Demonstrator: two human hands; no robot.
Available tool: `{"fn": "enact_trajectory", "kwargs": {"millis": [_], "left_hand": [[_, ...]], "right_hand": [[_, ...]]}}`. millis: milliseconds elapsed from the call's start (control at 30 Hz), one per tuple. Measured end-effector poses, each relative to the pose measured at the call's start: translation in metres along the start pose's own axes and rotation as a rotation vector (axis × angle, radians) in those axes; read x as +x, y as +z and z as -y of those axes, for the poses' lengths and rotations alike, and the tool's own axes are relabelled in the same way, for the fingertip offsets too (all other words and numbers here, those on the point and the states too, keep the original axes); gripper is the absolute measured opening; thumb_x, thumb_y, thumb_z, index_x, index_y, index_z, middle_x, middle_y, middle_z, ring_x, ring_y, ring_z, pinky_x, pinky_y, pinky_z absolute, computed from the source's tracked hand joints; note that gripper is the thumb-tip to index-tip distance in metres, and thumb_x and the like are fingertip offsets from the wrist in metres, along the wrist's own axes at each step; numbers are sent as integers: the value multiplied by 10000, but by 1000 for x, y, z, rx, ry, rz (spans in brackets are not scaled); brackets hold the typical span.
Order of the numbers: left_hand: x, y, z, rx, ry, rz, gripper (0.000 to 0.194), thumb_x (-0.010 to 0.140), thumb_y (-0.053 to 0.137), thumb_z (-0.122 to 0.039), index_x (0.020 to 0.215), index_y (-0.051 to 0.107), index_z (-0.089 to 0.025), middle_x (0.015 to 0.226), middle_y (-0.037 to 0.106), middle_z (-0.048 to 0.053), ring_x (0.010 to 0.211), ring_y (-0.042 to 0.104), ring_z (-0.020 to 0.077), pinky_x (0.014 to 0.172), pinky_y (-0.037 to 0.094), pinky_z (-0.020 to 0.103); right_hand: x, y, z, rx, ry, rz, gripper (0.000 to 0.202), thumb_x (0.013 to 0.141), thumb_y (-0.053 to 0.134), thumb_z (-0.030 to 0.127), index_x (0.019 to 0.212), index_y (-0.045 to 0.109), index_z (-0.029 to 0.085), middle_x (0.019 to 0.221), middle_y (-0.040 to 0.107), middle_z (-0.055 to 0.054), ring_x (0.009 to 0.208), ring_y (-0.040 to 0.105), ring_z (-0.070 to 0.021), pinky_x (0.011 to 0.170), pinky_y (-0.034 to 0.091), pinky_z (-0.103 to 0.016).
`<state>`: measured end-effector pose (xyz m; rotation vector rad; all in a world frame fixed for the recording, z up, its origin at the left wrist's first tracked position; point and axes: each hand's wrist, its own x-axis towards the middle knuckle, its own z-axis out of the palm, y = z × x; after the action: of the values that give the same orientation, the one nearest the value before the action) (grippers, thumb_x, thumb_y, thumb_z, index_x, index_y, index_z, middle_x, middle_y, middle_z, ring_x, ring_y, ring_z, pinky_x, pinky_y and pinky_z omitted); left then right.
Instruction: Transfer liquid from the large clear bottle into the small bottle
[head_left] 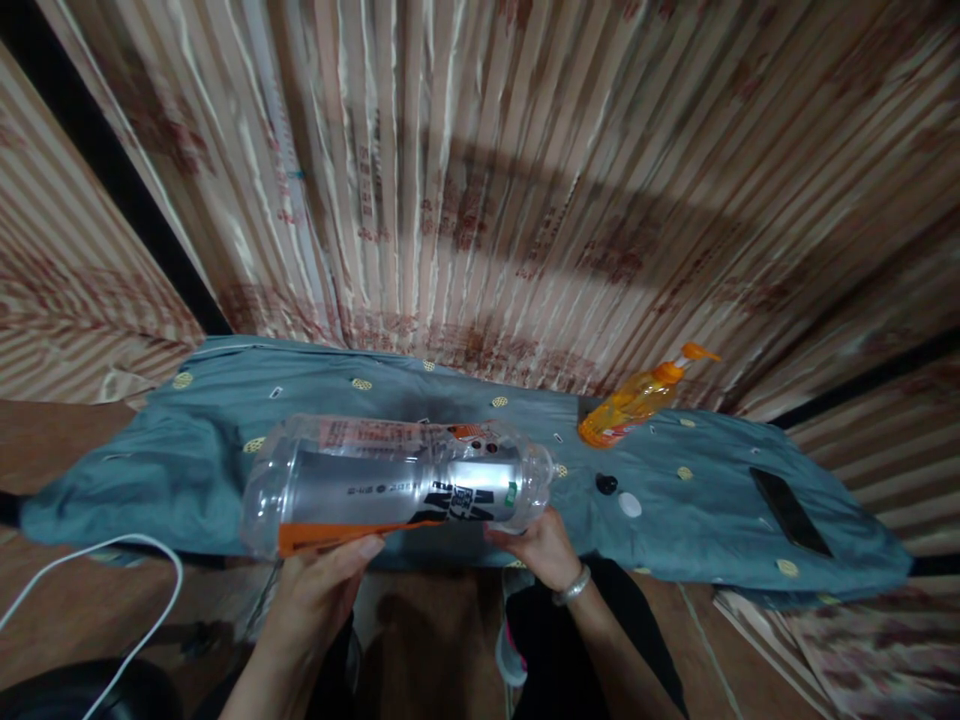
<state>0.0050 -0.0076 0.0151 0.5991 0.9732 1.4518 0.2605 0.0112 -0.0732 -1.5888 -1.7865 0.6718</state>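
1. Transparent plastic pump bottle with orange top, on blue-green, yellow-patterned cloth.
2. Small round black object, just beside flat white disc.
3. Black rectangular phone-like slab.
4. Beige striped, red-printed curtain behind.
5. Thin white cable.

No text can be read for certain. The label on the large bottle bears black characters and a green mark; the curtain has reddish characters, all too blurred.

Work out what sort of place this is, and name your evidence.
Possibly a dorm or bedroom: striped curtains hang behind a surface covered in blue-green cloth, where a phone-like slab lies.
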Motion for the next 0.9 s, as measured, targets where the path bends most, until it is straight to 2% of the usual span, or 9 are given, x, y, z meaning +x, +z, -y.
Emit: {"fn": "enact_trajectory", "kwargs": {"millis": [200, 367, 500, 667, 900], "left_hand": [[-2, -1, -1, 50, -27, -7, 191, 529, 821, -246, 717, 793, -230, 770, 802, 25, 825, 739, 246, 891, 563, 317], [-5, 4, -2, 76, -37, -36, 160, 527, 830, -292, 672, 789, -237, 760, 803, 14, 836, 737, 250, 884, 561, 312], [-6, 8, -4, 40, -28, -45, 101, 524, 822, -244, 602, 757, -233, 744, 797, 17, 802, 738, 232, 860, 566, 296], [-6, 10, -4, 17, -25, -48, 120, 519, 815, -212, 628, 765, -214, 739, 796, 26, 781, 736, 221, 850, 568, 281], [-5, 4, -3, 75, -41, -52, 202, 527, 854, -301, 696, 787, -214, 747, 799, 39, 837, 741, 240, 880, 560, 283]], "right_hand": [[-1, -2, 4, 15, -4, -38, 254, 703, 739, 417, 814, 734, 188, 779, 767, -60, 830, 728, -295, 821, 584, -410], [-1, -1, 6, 21, 5, -64, 284, 692, 735, 409, 861, 727, 181, 814, 772, -68, 808, 727, -284, 808, 588, -398], [-1, 1, 5, 15, 5, -72, 301, 690, 733, 416, 868, 723, 173, 861, 774, -82, 798, 725, -274, 802, 588, -389], [-1, 2, 4, 24, 16, -72, 286, 682, 743, 408, 862, 719, 188, 830, 772, -68, 782, 725, -276, 783, 590, -386], [0, 0, 6, 11, -6, -79, 244, 686, 741, 389, 841, 713, 203, 802, 764, -60, 812, 727, -282, 815, 588, -392]]}}
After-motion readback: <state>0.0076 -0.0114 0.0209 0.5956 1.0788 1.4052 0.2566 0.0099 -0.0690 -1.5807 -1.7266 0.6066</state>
